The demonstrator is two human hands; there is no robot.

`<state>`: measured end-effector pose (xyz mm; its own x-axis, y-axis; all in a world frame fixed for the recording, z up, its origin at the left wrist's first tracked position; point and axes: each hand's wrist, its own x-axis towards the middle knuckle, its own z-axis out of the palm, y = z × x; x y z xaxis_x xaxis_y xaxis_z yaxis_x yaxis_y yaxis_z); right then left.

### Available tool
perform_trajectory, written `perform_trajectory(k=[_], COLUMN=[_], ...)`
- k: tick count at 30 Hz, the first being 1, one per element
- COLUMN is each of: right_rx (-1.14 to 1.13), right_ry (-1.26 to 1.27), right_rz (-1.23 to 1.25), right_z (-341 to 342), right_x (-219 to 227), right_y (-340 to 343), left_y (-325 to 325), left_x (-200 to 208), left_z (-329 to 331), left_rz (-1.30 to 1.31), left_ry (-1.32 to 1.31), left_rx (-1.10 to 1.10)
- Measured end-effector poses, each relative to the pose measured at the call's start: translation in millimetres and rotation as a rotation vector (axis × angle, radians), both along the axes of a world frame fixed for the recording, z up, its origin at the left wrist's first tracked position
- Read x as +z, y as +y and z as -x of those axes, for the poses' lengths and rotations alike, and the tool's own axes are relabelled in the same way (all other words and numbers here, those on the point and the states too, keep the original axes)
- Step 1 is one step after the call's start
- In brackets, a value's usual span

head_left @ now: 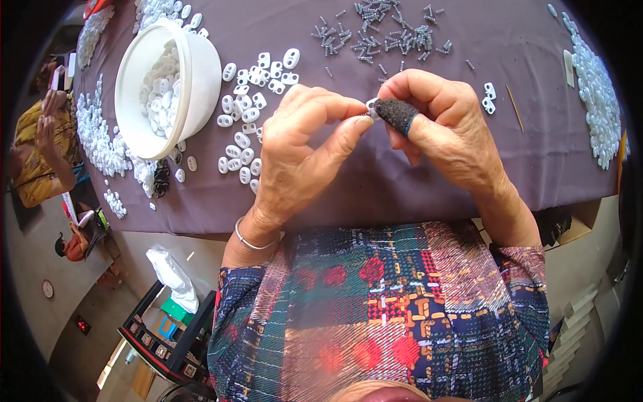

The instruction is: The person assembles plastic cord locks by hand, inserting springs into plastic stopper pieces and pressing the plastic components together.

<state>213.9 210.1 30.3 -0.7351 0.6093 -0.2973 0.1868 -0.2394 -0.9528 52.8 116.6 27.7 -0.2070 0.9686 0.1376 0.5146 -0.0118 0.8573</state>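
Observation:
My left hand (298, 147) pinches something tiny and dark, apparently a small metal spring, between thumb and forefinger. My right hand (450, 127) grips a small white plastic cord-lock piece (372, 107), and a dark fabric cover (396, 115) wraps its thumb. The fingertips of both hands meet at this piece, above the table; they partly hide it. Left of my left hand lie several loose white two-hole cord-lock pieces (243, 139). Beyond my hands is a scattered heap of small metal springs (382, 39).
A white plastic tub (202, 74) holding white pieces stands at the left on the brown tablecloth (348, 184). Piles of small white parts lie around it and at the far right (598, 100). Two white pieces (489, 97) and a thin wooden stick (514, 107) lie right of my right hand. People sit at left.

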Motion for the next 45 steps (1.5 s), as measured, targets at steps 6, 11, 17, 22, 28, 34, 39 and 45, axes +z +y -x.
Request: perform_trajectory(k=[6,11,17,22,28,34,39,45], right_rx=[-0.008,-0.045,-0.094,-0.049,-0.023,-0.052,-0.074,-0.056], right_ry=[0.011,-0.01,0.009,0.004,-0.015,-0.051,-0.036,-0.022], right_rz=[-0.073,-0.039,-0.011,0.008,0.077,0.157,0.149,0.171], right_z=[0.7,3.1,5.5,3.7,3.5,3.2,4.3,5.0], right_x=[-2.4,1.8,-2.3,0.8,0.6,4.6,4.8,5.2], right_y=[-0.5,-2.7,-5.8,-4.1,-2.4,2.8,1.7,1.4], left_y=[-0.2,-0.5,-1.0,-1.7,-1.9,-0.5,0.4,2.4], left_x=[-0.3,-2.0,-5.8,-5.3,-5.8,-2.8,-2.4,-6.2], left_z=[-2.9,-12.0,-10.4,-9.1,-8.8,-6.8,0.1,-1.1], left_rz=[0.008,0.027,0.068,0.098,0.094,0.096,0.041,-0.054], left_ry=[-0.011,-0.076,-0.18,-0.212,-0.229,-0.227,-0.098,0.046], left_rx=[0.019,0.101,0.14,0.157,0.159,0.134,0.094,0.014])
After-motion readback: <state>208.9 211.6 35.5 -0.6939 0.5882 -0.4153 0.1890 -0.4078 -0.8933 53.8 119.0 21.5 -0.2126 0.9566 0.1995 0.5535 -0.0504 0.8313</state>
